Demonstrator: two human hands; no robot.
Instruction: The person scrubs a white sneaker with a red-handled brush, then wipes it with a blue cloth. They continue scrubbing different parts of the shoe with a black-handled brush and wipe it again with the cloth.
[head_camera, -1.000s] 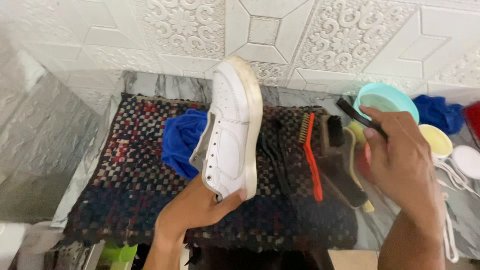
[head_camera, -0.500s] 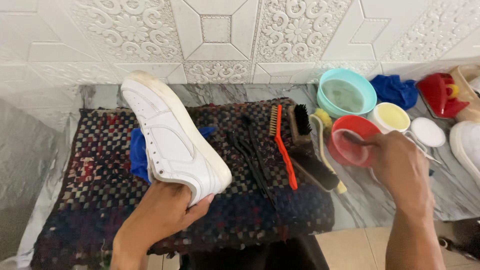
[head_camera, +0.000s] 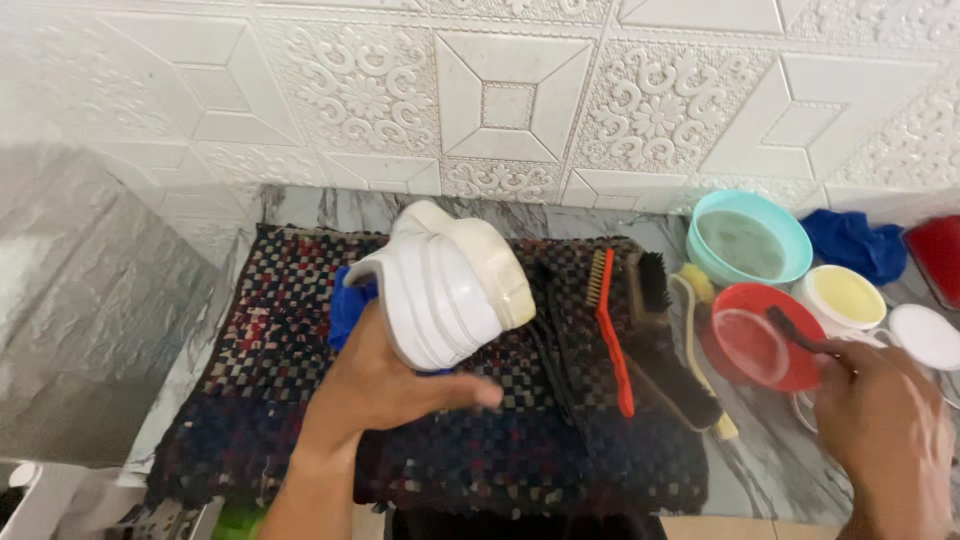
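The left hand (head_camera: 385, 385) holds a white shoe (head_camera: 445, 285) up over the woven mat (head_camera: 250, 370), in the middle of the frame. The shoe looks light and a bit stiff, and smooth, so it may slip; the sides are a good place to grip. At the lower right, the right hand (head_camera: 885, 425) holds a small dark brush (head_camera: 795, 335) in the red bowl (head_camera: 790, 365).

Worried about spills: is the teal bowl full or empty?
Partly full: the teal bowl holds cloudy liquid below its rim, sitting upright by the wall.
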